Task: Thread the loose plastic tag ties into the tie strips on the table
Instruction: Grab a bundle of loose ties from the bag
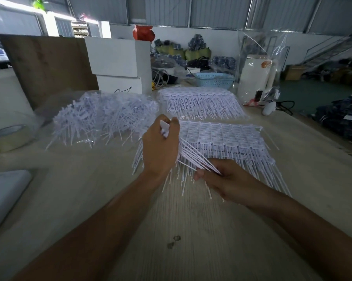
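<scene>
- Left hand (160,148), as I saw it, was curled round the flat heads of a small bunch of tag ties (193,157), while my right hand (221,179) pinched their thin tails together just above the wooden table (191,230).
- Largest was the loose heap of ties (102,116) at far left.
- Two threaded tie strips followed: the near sheet (228,138) lay under my hands, the far sheet (199,100) behind it.
- White boxes (118,63) and a blue basket (213,79) stood further back.
</scene>
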Demonstrator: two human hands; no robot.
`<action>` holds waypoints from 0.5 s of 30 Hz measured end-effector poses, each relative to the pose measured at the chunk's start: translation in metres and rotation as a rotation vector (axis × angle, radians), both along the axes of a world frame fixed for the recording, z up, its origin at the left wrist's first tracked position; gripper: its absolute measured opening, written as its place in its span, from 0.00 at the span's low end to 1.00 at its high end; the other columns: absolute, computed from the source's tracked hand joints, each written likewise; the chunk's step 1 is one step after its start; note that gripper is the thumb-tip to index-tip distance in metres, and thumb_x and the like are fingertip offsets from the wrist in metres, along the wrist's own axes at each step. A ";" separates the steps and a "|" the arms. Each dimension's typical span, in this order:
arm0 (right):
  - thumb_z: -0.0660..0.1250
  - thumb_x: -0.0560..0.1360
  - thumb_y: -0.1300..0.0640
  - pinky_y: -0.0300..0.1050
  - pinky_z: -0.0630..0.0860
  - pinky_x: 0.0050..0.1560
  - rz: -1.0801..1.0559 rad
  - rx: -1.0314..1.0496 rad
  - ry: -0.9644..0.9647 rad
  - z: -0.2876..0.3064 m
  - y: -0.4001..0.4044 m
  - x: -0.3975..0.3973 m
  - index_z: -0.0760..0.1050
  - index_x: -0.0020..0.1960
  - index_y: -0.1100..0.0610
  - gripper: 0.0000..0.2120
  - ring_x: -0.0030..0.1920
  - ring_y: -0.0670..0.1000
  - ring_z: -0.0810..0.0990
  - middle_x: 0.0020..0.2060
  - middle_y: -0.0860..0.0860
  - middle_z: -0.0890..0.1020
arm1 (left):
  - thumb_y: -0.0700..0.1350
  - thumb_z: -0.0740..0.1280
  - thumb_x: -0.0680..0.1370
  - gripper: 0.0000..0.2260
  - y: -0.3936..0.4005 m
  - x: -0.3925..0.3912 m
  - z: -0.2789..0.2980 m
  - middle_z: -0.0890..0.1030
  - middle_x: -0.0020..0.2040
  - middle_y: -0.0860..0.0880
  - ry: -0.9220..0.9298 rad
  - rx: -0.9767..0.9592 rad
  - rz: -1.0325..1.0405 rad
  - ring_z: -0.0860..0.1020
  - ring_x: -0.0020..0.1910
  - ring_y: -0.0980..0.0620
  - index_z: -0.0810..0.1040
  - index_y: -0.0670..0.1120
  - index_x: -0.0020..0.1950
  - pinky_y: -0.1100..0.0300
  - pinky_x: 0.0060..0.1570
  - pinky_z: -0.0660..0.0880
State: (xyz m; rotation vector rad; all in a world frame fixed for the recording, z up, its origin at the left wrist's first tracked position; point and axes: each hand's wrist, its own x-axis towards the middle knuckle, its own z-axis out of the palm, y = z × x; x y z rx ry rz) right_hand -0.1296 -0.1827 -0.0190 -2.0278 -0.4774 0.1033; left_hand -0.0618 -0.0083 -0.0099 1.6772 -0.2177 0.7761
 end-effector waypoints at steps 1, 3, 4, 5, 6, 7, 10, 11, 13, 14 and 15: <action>0.63 0.83 0.54 0.37 0.66 0.26 -0.007 0.004 -0.005 -0.001 0.001 0.000 0.81 0.44 0.52 0.11 0.25 0.42 0.68 0.24 0.41 0.70 | 0.53 0.63 0.81 0.19 0.001 0.001 -0.003 0.66 0.26 0.55 0.020 0.025 -0.031 0.69 0.27 0.55 0.62 0.51 0.33 0.62 0.31 0.66; 0.63 0.82 0.53 0.37 0.65 0.26 -0.010 0.037 0.018 -0.004 0.002 0.000 0.81 0.44 0.53 0.11 0.24 0.42 0.67 0.24 0.42 0.69 | 0.62 0.61 0.80 0.21 0.001 0.001 -0.007 0.68 0.28 0.55 0.085 0.054 -0.132 0.69 0.29 0.57 0.64 0.51 0.33 0.60 0.36 0.68; 0.64 0.82 0.53 0.37 0.65 0.26 -0.004 0.054 0.052 -0.006 0.001 -0.001 0.80 0.44 0.54 0.11 0.25 0.43 0.66 0.24 0.42 0.69 | 0.67 0.60 0.78 0.23 0.001 0.001 -0.007 0.71 0.30 0.52 0.127 0.060 -0.197 0.72 0.32 0.56 0.67 0.49 0.35 0.58 0.40 0.70; 0.64 0.82 0.52 0.37 0.64 0.26 0.006 0.067 0.094 -0.007 0.001 -0.001 0.80 0.45 0.55 0.10 0.25 0.43 0.66 0.25 0.42 0.69 | 0.71 0.57 0.76 0.28 0.001 0.000 -0.007 0.75 0.34 0.49 0.169 0.081 -0.255 0.76 0.36 0.55 0.71 0.47 0.37 0.55 0.45 0.73; 0.64 0.82 0.53 0.37 0.64 0.26 0.020 0.070 0.132 -0.007 0.000 -0.001 0.80 0.45 0.55 0.10 0.25 0.44 0.66 0.25 0.43 0.69 | 0.75 0.55 0.74 0.31 0.001 0.000 -0.007 0.78 0.38 0.49 0.206 0.111 -0.303 0.79 0.42 0.54 0.75 0.46 0.40 0.54 0.49 0.74; 0.64 0.82 0.54 0.38 0.64 0.26 0.033 0.064 0.157 -0.008 0.000 -0.001 0.80 0.46 0.55 0.10 0.26 0.44 0.66 0.26 0.43 0.69 | 0.76 0.52 0.74 0.33 0.001 -0.001 -0.005 0.81 0.43 0.49 0.234 0.128 -0.347 0.80 0.47 0.54 0.77 0.47 0.42 0.53 0.53 0.75; 0.64 0.82 0.55 0.38 0.65 0.27 0.062 0.065 0.189 -0.009 0.000 -0.001 0.78 0.48 0.58 0.09 0.28 0.44 0.66 0.27 0.45 0.68 | 0.68 0.52 0.78 0.28 -0.002 -0.005 0.001 0.82 0.46 0.47 0.238 0.003 -0.477 0.80 0.55 0.47 0.80 0.47 0.44 0.51 0.57 0.73; 0.65 0.82 0.54 0.38 0.64 0.27 0.074 0.094 0.207 -0.008 0.001 -0.001 0.77 0.47 0.58 0.09 0.28 0.44 0.65 0.28 0.45 0.67 | 0.64 0.55 0.80 0.24 -0.004 -0.006 0.003 0.80 0.45 0.45 0.202 -0.049 -0.477 0.80 0.53 0.47 0.79 0.46 0.45 0.54 0.54 0.74; 0.65 0.82 0.53 0.38 0.60 0.26 0.095 0.151 0.235 -0.006 0.002 -0.001 0.77 0.47 0.56 0.08 0.28 0.45 0.63 0.29 0.46 0.65 | 0.53 0.60 0.82 0.14 -0.006 -0.011 0.006 0.78 0.42 0.44 0.058 -0.079 -0.405 0.78 0.44 0.52 0.78 0.44 0.49 0.64 0.45 0.74; 0.64 0.82 0.53 0.38 0.59 0.26 0.103 0.178 0.244 -0.005 0.003 -0.001 0.77 0.48 0.55 0.08 0.28 0.45 0.61 0.29 0.46 0.64 | 0.47 0.61 0.83 0.10 -0.006 -0.012 0.007 0.77 0.40 0.44 0.000 -0.094 -0.378 0.77 0.41 0.54 0.77 0.42 0.50 0.68 0.42 0.73; 0.62 0.83 0.54 0.37 0.59 0.26 0.112 0.210 0.253 -0.004 0.003 -0.001 0.78 0.49 0.55 0.08 0.27 0.45 0.60 0.28 0.46 0.62 | 0.43 0.62 0.83 0.10 -0.005 -0.013 0.009 0.77 0.38 0.44 -0.025 -0.114 -0.364 0.76 0.39 0.55 0.77 0.39 0.49 0.69 0.41 0.72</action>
